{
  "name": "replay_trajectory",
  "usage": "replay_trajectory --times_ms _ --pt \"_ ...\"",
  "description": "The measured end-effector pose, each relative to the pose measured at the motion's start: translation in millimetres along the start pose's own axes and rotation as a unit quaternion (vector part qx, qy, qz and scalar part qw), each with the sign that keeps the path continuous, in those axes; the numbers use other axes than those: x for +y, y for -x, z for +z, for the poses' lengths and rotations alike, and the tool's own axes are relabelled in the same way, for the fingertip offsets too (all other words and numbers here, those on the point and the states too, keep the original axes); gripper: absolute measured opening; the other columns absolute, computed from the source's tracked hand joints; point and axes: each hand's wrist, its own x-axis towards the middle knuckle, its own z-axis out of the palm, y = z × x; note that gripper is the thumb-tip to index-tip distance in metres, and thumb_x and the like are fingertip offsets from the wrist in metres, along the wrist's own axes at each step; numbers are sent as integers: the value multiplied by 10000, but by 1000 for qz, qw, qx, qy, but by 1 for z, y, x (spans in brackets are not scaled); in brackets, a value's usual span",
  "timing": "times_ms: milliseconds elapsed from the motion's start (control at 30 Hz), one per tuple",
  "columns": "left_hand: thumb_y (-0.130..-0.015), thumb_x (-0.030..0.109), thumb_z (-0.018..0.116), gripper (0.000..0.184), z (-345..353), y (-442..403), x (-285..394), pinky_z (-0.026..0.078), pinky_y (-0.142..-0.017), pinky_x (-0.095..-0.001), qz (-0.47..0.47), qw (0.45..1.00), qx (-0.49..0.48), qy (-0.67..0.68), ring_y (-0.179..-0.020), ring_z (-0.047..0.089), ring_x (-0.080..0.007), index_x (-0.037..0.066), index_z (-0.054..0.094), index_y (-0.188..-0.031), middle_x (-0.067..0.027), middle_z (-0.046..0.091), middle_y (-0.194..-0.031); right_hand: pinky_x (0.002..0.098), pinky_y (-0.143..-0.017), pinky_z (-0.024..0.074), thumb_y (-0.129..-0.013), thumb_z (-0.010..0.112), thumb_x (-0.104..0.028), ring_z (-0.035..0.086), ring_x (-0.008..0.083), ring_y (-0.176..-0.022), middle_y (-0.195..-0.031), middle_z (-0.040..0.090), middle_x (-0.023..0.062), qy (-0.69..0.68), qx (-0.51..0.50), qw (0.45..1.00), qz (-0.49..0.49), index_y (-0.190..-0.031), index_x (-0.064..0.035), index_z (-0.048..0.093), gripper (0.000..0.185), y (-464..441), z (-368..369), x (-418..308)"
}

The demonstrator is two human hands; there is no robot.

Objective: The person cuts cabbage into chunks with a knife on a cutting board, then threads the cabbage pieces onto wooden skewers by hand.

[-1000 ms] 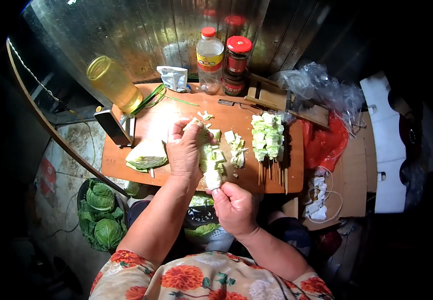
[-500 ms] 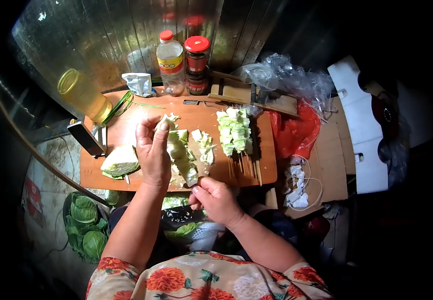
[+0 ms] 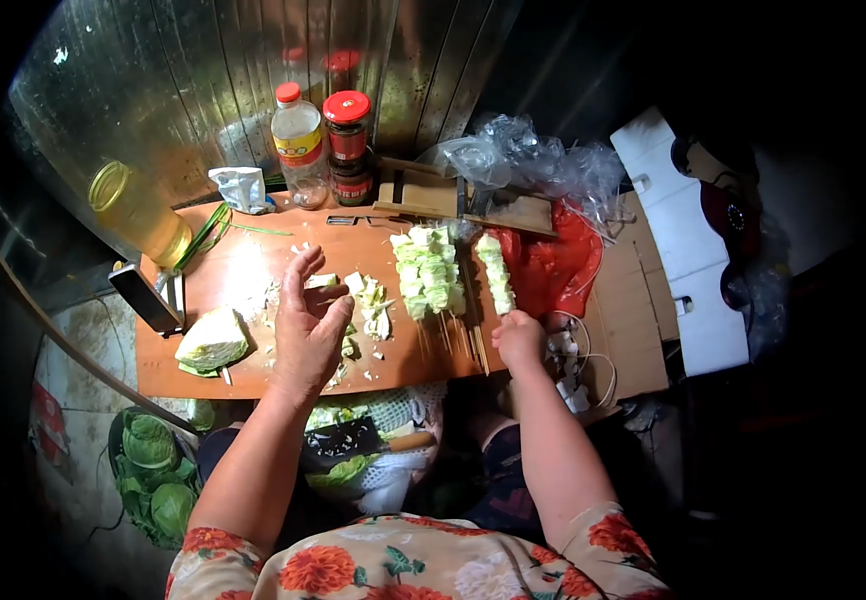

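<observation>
My right hand (image 3: pixel 520 342) is closed around the lower end of a cabbage skewer (image 3: pixel 494 268), which it holds at the right edge of the wooden board (image 3: pixel 178 372). Left of that lies a pile of finished cabbage skewers (image 3: pixel 427 275), their sticks pointing toward me. Bare sticks (image 3: pixel 474 312) lie between the pile and the held skewer. My left hand (image 3: pixel 308 325) is raised over the board with its fingers apart and nothing visible in it. Beside it are loose cut cabbage pieces (image 3: pixel 374 308). A cabbage wedge (image 3: pixel 213 340) rests at the board's left.
A cleaver (image 3: pixel 348 440) lies below the board's front edge. Along the back stand a bottle (image 3: pixel 300 150), red-lidded jars (image 3: pixel 349 140) and a wooden slicer (image 3: pixel 423 190). A tilted yellow jar (image 3: pixel 143 220) and a phone (image 3: pixel 146 298) are left. Whole cabbages (image 3: pixel 153 440) sit low left.
My right hand has carried the cabbage skewer from in front of my left hand to the right side of the board. My left hand has let go and opened. The view has shifted slightly.
</observation>
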Motion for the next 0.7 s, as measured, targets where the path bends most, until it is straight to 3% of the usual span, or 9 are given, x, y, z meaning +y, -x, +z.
replay_trajectory --times_ms 100,167,200,267,367,500,567,700 --pt "-851 -32 594 628 0 1 -2 513 -874 -314 -2 1000 -7 -4 -1021 607 -209 38 330 -1417 -189 418 -1384 302 -591 485 -961 480 -126 590 153 -595 -723 634 75 95 32 995 0 -1010 1 646 214 -18 6 32" --pt "-846 -23 607 637 -2 3 3 520 -853 -309 -25 999 -23 -29 -1017 604 -192 43 332 -1417 -186 424 -1379 363 -660 505 -925 519 -140 636 265 -673 -746 652 137 229 70 963 -126 -945 -9 658 192 -14 10 33" --pt "-846 -23 607 637 -3 3 5 520 -853 -309 -25 999 -22 -29 -1017 604 -192 43 332 -1417 -186 424 -1379 363 -660 505 -925 519 -140 636 265 -673 -746 652 137 230 69 963 -126 -945 -9 658 192 -11 10 28" --pt "-849 -31 606 620 -5 4 8 515 -841 -286 -35 998 -26 -53 -992 620 -179 37 351 -1409 -184 438 -1381 426 -745 509 -879 564 -159 646 359 -781 -802 670 182 303 104 940 -120 -892 -24 663 168 -8 9 15" --pt "-843 -29 609 596 -11 4 9 517 -826 -285 -35 996 -24 -73 -973 620 -168 35 386 -1392 -176 450 -1367 445 -805 508 -847 601 -188 646 384 -867 -901 688 190 407 137 891 -148 -903 -39 674 175 -10 1 13" --pt "-836 -25 618 571 -20 3 12 513 -805 -272 -36 997 -17 -61 -931 615 -152 38 422 -1369 -156 475 -1329 446 -850 508 -819 628 -214 648 365 -934 -968 685 195 414 99 892 -151 -944 -50 692 216 13 2 -16" --pt "-833 -25 619 564 -27 3 12 507 -792 -258 -53 995 -24 -85 -885 606 -140 42 431 -1360 -128 505 -1283 438 -858 515 -823 632 -227 645 365 -968 -992 676 208 457 -3 884 -97 -944 -45 695 227 21 13 -15" --pt "-835 -27 611 493 -36 4 10 505 -762 -251 -1 994 -3 -109 -908 586 -120 38 489 -1309 -78 542 -1205 458 -849 524 -842 621 -244 657 370 -951 -1000 682 195 471 32 878 -75 -877 -60 696 202 12 24 -1"
